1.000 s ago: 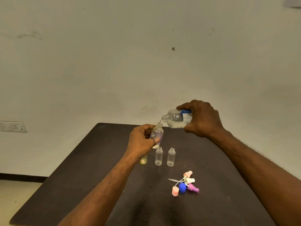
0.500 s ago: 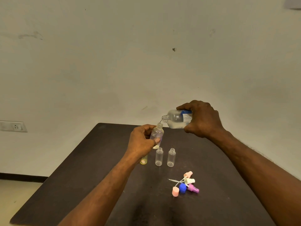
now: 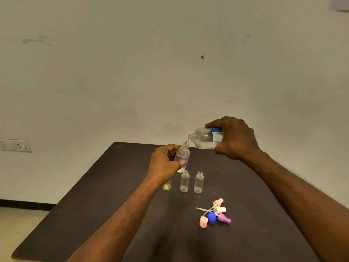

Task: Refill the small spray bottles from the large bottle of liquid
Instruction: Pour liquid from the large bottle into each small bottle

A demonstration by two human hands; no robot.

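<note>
My right hand [image 3: 236, 138] grips the large clear bottle [image 3: 204, 138], tipped sideways with its open mouth pointing left. A thin stream runs from that mouth into a small clear spray bottle [image 3: 182, 156], which my left hand [image 3: 164, 165] holds upright just below it. Two more small clear bottles [image 3: 184, 181] [image 3: 198, 182] stand open on the dark table [image 3: 94, 205] under my hands. A yellowish small bottle [image 3: 167, 186] stands partly hidden behind my left wrist.
A heap of loose spray heads and caps [image 3: 215, 214], pink, white, blue and purple, lies on the table right of centre. A wall socket [image 3: 16, 145] sits on the wall at far left. The table's left edge drops to the floor.
Both hands have held almost still while the large bottle keeps pouring into the small one. Nothing else on the table has moved.
</note>
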